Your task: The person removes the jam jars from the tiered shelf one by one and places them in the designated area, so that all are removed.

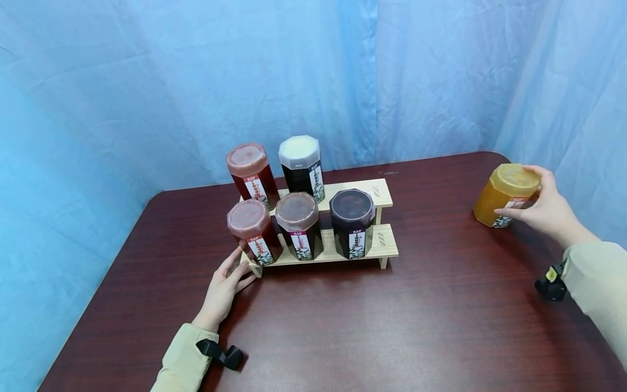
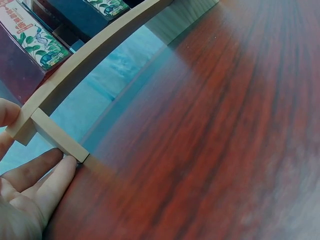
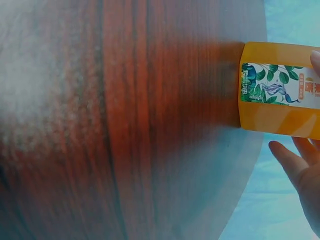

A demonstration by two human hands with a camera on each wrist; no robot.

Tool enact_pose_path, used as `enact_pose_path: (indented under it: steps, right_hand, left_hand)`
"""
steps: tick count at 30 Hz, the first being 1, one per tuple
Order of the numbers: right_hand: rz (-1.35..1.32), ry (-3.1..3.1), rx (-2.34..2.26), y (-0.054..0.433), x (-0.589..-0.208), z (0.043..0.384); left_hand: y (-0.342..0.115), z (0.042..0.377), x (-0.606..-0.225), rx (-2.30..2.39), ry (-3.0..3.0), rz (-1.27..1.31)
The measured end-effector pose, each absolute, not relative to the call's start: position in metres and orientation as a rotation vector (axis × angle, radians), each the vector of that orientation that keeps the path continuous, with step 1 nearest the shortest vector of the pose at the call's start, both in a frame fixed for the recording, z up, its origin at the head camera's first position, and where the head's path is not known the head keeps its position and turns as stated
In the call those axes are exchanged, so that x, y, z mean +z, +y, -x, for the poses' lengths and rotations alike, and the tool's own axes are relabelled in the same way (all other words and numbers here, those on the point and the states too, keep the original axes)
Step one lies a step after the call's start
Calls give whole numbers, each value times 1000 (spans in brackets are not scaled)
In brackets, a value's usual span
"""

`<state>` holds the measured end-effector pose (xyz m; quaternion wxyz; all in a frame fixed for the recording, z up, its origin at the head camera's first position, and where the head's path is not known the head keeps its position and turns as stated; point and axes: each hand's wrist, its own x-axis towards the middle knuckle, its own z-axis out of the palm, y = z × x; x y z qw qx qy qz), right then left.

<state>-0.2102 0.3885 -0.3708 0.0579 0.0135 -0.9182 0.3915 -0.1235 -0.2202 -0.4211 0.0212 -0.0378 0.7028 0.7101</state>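
Cropped sleeves (image 1: 600, 294), left hand (image 1: 222, 294) loose-fingered against wooden rack (image 1: 386, 242), right hand (image 1: 553, 212) gripping yellow jar (image 1: 496, 200), far fingers hidden

This looks like a screened-off staging or filming booth; what kind of building surrounds it cannot be told. Pale blue cloth (image 1: 196, 81) hangs behind and along both sides of a dark reddish, wood-grained tabletop (image 1: 343, 326), and small black devices (image 1: 551, 289) sit at the person's two sleeve cuffs (image 1: 585, 272).
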Motion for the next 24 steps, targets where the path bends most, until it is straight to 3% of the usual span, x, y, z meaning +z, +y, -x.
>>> enact_pose_path:
  steps: [24]
  right_hand:
    - [-6,-2822,1043,374,-367,186]
  left_hand:
    - [-221,124,-423,2203,2165,110]
